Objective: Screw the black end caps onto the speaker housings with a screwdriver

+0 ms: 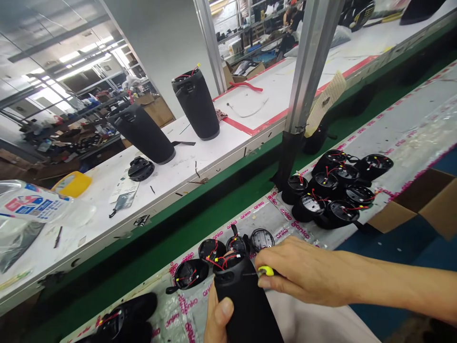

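Observation:
A black cylindrical speaker body (248,305) stands tilted at the bottom centre, its top open with red wires and small connectors showing. Around its left side, my left hand (218,314) is wrapped, thumb on the black surface. My right hand (296,274) pinches a tool with a yellow-green handle (266,271); the tool's thin shaft touches the speaker's side near the upper rim. Just behind sit more open black speaker bodies (191,275) with red wires, on the plastic-wrapped surface (167,257).
Several open speaker bodies (326,183) cluster at right, beside a cardboard box (410,205). Across a green strip, a white bench (200,157) holds two upright speakers (198,105), a round black part (141,168), yellow tape (74,184) and a plastic bottle (32,202). A metal post (310,66) rises behind.

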Motion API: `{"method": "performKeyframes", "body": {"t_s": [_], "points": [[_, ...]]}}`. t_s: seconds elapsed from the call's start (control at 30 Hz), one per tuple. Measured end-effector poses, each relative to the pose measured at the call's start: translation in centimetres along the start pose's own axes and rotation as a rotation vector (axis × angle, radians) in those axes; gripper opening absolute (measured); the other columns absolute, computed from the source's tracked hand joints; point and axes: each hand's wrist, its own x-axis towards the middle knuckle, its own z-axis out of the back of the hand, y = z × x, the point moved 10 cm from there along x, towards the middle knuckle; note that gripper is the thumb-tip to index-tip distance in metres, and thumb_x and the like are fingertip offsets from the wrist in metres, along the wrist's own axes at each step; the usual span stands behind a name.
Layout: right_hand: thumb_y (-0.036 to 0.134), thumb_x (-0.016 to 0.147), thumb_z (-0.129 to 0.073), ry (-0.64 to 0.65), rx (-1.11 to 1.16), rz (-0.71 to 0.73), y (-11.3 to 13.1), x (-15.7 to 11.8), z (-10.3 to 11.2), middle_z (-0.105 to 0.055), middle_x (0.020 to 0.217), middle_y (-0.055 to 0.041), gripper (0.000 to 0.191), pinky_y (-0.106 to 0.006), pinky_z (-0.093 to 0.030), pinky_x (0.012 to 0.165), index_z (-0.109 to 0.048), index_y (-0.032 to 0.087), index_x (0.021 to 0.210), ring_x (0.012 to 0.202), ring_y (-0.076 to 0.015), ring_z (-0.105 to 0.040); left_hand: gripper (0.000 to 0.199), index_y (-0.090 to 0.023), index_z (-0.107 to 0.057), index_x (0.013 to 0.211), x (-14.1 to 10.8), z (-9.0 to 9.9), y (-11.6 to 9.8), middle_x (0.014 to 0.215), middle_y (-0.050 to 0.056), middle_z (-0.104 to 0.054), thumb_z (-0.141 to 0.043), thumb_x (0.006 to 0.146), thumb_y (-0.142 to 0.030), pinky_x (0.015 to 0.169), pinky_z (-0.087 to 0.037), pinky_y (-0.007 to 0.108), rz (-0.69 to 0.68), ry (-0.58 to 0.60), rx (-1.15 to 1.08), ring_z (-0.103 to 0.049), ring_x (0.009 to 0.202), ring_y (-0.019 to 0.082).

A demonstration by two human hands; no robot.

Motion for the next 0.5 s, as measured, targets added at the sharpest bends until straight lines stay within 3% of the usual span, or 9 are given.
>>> {"method": "performKeyframes", "body": {"t_s": [0.13, 0.23, 0.33, 0.5], "points": [[0.041, 0.108, -0.057, -0.042, -0.232, 0.116, 1.6, 0.3, 0.5, -0.072, 0.089, 0.0002, 0.019, -0.034, -0.031, 0.061, -0.06, 0.022, 0.103, 0.076, -0.0216, -0.07, 0.076, -0.028, -0.059, 0.149, -0.1, -1.1, -0.2, 0.134, 0.013, -0.073, -0.072, 0.079, -0.055, 0.11, -0.053, 0.06, 0.009, 0.03, -0.003, -0.064, 0.131, 0.045], [0.041, 0.108, -0.056, -0.1, -0.342, 0.143, 2.3, 0.3, 0.8, -0.069, 0.082, 0.0013, 0.02, -0.035, -0.024, 0.057, -0.056, 0.023, 0.099, 0.068, -0.0206, -0.066, 0.073, -0.026, -0.06, 0.147, 0.1, -1.2, -1.5, 0.136, 0.012, -0.073, -0.074, 0.08, -0.051, 0.117, -0.048, 0.057, -0.096, 0.017, 0.087, -0.061, 0.137, 0.043], [0.041, 0.106, -0.058, -0.13, -0.414, 0.191, 3.3, 0.3, 0.7, -0.065, 0.077, 0.0015, 0.021, -0.037, -0.018, 0.055, -0.054, 0.023, 0.095, 0.062, -0.0197, -0.061, 0.081, -0.023, -0.063, 0.143, 0.4, -0.6, -2.8, 0.137, 0.013, -0.073, -0.085, 0.071, -0.053, 0.123, -0.042, 0.056, -0.203, -0.029, 0.263, -0.055, 0.142, 0.045], [0.033, 0.103, -0.063, -0.09, -0.491, 0.246, 3.9, 0.3, 0.1, -0.066, 0.079, 0.0009, 0.016, -0.038, -0.015, 0.053, -0.054, 0.023, 0.095, 0.062, -0.0194, -0.06, 0.091, -0.021, -0.059, 0.145, 0.5, 0.4, -2.9, 0.141, 0.015, -0.07, -0.089, 0.066, -0.057, 0.127, -0.037, 0.056, -0.195, -0.08, 0.388, -0.053, 0.144, 0.045]]}}
